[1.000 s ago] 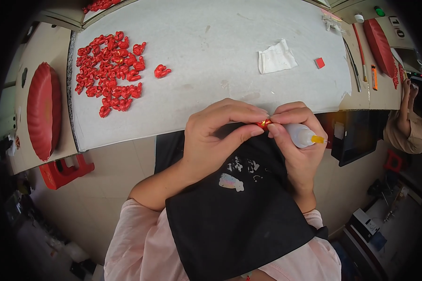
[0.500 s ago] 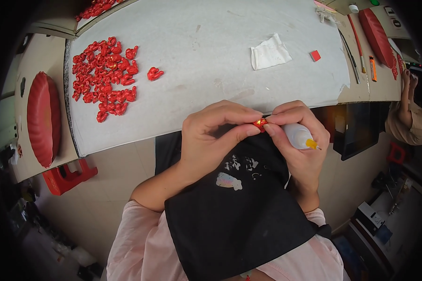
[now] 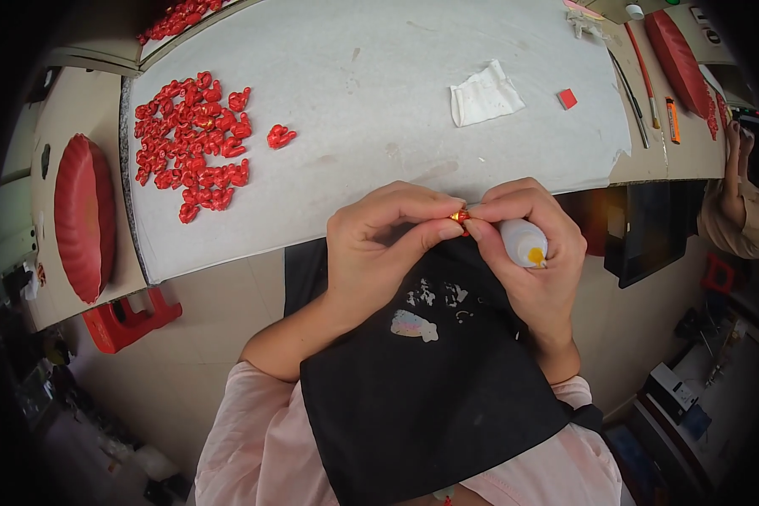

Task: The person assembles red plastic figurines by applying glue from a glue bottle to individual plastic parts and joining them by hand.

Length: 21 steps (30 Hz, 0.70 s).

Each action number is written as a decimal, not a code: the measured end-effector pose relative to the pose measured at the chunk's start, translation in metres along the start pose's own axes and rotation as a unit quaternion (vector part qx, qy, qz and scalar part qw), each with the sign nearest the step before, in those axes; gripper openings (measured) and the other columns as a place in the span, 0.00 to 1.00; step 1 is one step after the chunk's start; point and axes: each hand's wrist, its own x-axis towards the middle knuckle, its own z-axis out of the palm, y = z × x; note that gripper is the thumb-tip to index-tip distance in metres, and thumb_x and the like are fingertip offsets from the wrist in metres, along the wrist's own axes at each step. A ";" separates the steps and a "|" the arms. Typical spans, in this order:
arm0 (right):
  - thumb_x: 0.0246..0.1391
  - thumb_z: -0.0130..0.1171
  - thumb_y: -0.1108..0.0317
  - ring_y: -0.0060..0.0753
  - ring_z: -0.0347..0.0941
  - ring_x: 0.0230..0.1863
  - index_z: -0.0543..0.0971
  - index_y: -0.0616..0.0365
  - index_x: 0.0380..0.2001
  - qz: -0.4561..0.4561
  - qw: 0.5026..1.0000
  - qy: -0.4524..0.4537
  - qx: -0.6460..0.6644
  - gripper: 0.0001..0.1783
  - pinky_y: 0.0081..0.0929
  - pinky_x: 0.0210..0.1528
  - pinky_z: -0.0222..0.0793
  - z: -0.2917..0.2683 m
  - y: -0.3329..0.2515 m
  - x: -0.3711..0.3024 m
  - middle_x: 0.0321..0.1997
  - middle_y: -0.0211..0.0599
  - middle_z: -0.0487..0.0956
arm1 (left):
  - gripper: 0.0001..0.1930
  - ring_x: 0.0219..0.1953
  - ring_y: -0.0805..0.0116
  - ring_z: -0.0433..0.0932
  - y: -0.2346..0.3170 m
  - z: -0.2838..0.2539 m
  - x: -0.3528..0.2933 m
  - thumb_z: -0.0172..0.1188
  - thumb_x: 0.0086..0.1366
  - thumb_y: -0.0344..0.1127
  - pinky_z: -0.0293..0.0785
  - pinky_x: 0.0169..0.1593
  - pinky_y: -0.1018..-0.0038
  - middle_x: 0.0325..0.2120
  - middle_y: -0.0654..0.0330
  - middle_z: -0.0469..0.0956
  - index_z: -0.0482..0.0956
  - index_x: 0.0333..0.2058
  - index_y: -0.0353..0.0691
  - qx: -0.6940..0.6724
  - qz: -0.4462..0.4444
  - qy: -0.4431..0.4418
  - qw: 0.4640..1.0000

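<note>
Between the fingertips of both my hands is a small red figurine (image 3: 460,218) with a gold patch, held just off the table's near edge. My left hand (image 3: 364,246) pinches it from the left with thumb and index finger. From the other side, my right hand (image 3: 541,291) also pinches it, while its remaining fingers keep a whitish squeeze bottle (image 3: 521,239) with a yellow tip against the palm. Most of the figurine is covered by my fingers. On the table's left lies a cluster of similar red figurines (image 3: 196,143), and one red figurine (image 3: 281,136) lies apart beside it.
The grey-white sheet (image 3: 354,110) covers the table. A folded white cloth (image 3: 486,94) and a small red block (image 3: 567,99) lie toward the right, with a brush (image 3: 648,80) and an orange tube (image 3: 673,121) beyond. Red fluted trays (image 3: 84,219) flank the table; a red stool (image 3: 131,320) stands below.
The figurine has turned a little between my fingertips, its gold patch now facing left. My right hand has shifted slightly left, and the bottle's yellow tip has swung toward me.
</note>
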 end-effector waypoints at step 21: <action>0.32 0.59 0.83 0.26 0.70 0.24 0.72 0.62 0.22 0.001 1.000 0.004 0.001 0.09 0.18 0.27 0.64 -0.002 0.002 0.002 0.23 0.34 0.72 | 0.12 0.34 0.75 0.73 0.000 -0.005 0.002 0.53 0.51 0.16 0.69 0.37 0.84 0.31 0.56 0.75 0.76 0.35 0.31 -0.006 -0.031 -0.038 0.999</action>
